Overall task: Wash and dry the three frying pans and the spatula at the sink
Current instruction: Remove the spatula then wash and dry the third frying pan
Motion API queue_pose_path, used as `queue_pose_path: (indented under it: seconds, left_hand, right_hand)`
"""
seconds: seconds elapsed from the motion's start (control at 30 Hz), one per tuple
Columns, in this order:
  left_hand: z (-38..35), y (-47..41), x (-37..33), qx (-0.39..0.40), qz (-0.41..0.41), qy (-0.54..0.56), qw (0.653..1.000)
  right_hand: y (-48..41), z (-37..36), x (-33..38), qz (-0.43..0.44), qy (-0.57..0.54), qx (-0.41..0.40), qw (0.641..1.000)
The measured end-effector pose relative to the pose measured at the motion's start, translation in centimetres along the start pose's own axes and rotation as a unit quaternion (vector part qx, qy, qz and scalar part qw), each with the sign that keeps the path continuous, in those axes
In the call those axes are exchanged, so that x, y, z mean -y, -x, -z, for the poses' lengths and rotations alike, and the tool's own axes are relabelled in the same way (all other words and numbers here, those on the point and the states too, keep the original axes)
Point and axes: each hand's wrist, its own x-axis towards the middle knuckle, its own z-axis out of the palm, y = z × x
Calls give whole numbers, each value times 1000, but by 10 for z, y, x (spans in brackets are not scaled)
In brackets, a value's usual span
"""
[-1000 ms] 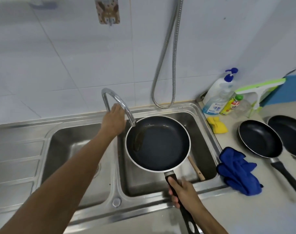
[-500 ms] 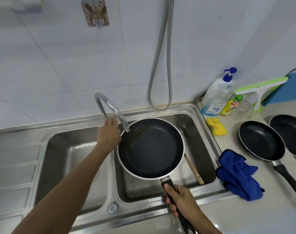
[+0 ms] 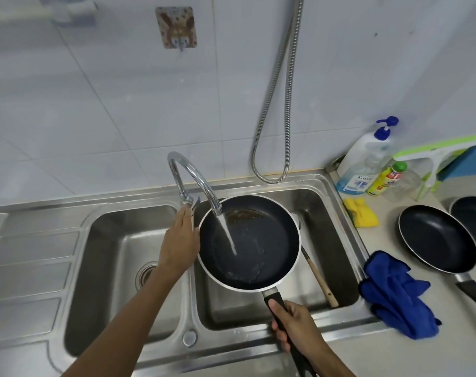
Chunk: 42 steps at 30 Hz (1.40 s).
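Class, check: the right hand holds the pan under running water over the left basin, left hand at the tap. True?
No: the head view shows the pan over the right basin. The right hand holds it under running water, left hand at the tap.

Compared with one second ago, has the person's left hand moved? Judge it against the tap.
Yes. The left hand has slid off the tap's curved spout, down toward the base, fingertips now touching the lever.

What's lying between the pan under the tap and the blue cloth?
Head view: a wooden spatula handle in the right basin, then the sink rim, between frying pan and blue cloth.
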Motion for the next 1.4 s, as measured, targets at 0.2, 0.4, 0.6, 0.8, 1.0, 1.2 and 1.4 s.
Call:
queue_pose_path:
  seconds: [0.2,0.4,0.6,0.8,1.0,1.2,1.4]
  left_hand:
    - [-15,46,-43,61,-65,-48,995]
    - [-50,40,-60,285,49,-174,941]
    - [-79,17,-69,237,76,-132,960]
    - [-107,33,-125,365,-128,-116,915]
    - [-78,31,-106,436,-153,-128,878]
    - [-35,58,-63,423,-153,-146,881]
    - [-25,64,-43,331,-208,-174,904]
  right_hand:
    - [0,-12,-9,6,-22,15,1000]
    - [4,-14,-7,15,-34,49,998]
    - [12,-13,-12,-1,-48,47,998]
    - [11,-11,-14,-3,-65,30,997]
    - [5,-7,-19,-1,-64,17,998]
    - [0,-5,-23,12,-71,2,997]
    - [6,-2,-28,44,-29,-20,998]
